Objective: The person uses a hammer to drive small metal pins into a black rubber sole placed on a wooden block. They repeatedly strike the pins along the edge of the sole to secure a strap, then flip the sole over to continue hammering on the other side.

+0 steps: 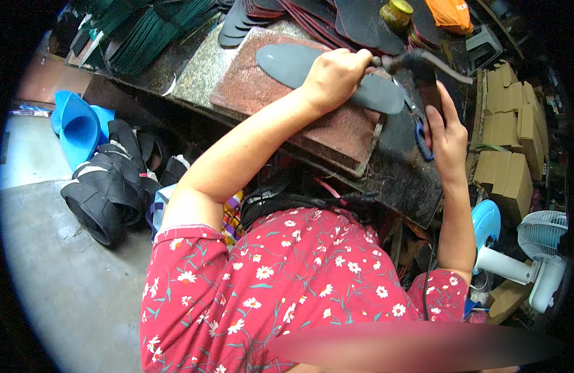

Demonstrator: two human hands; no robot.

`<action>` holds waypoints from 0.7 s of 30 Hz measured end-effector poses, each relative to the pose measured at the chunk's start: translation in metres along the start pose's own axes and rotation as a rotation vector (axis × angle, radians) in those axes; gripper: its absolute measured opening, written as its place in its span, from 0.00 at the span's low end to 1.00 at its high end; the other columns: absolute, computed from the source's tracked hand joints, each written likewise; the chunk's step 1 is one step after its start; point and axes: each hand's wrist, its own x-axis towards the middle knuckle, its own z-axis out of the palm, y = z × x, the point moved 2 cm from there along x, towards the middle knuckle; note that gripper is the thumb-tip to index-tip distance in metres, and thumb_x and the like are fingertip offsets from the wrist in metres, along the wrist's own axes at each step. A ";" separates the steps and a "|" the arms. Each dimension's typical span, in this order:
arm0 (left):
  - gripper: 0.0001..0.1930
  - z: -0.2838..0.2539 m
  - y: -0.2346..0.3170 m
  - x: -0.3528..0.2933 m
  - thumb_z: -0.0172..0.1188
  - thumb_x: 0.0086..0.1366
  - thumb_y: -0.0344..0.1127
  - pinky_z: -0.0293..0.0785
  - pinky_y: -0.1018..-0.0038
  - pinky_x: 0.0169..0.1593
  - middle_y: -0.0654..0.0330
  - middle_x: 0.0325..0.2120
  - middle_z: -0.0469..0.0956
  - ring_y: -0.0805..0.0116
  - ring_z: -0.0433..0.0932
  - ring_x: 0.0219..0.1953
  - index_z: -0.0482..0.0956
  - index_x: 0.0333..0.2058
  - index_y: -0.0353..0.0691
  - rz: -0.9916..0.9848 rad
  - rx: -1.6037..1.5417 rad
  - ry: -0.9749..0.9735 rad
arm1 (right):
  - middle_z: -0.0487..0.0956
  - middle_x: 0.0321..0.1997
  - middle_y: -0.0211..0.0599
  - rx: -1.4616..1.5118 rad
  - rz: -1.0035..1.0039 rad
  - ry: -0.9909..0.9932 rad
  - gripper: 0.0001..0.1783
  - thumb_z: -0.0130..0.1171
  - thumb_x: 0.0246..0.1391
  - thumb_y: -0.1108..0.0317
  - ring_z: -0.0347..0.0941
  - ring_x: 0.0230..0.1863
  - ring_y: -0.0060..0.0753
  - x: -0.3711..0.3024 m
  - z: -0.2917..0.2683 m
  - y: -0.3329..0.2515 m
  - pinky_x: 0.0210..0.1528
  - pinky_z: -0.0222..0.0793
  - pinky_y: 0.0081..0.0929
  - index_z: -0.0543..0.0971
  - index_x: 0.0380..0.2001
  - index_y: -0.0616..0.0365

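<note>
Dark desk in head view, reddish slab on it, cardboard boxes and fan right. Grey sole lies on the slab. Left hand is curled in a fist over the sole; can't tell what it pinches. Right hand wraps the hammer, its head near left fist. Scissors beside right fingers.

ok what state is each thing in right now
Left hand, closed, anything held unclear
Right hand, closed around hammer
Hammer, held
Grey sole, flat across reddish board
Scissors, open or shut unclear
Fan, spinning or still unclear
Cardboard boxes, stacked
</note>
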 end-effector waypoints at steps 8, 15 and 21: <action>0.06 -0.002 -0.020 -0.003 0.62 0.65 0.31 0.75 0.75 0.33 0.60 0.23 0.80 0.76 0.77 0.25 0.77 0.34 0.35 -0.518 -0.409 0.039 | 0.78 0.32 0.30 -0.551 -0.305 -0.179 0.26 0.70 0.44 0.61 0.74 0.31 0.38 -0.058 -0.031 0.022 0.35 0.69 0.33 0.83 0.52 0.39; 0.06 0.002 -0.025 -0.003 0.60 0.67 0.33 0.78 0.74 0.31 0.57 0.26 0.81 0.70 0.80 0.26 0.75 0.35 0.37 -0.747 -0.836 0.052 | 0.75 0.53 0.40 -0.501 -0.392 -0.139 0.32 0.69 0.44 0.70 0.72 0.53 0.45 -0.024 -0.005 0.003 0.55 0.71 0.38 0.78 0.57 0.41; 0.05 -0.023 -0.037 0.000 0.54 0.73 0.33 0.82 0.75 0.37 0.57 0.31 0.81 0.71 0.81 0.33 0.71 0.39 0.38 -0.781 -1.052 0.425 | 0.68 0.68 0.39 -0.541 -0.604 -0.443 0.41 0.65 0.39 0.78 0.64 0.67 0.47 0.040 0.036 -0.010 0.68 0.63 0.38 0.72 0.62 0.45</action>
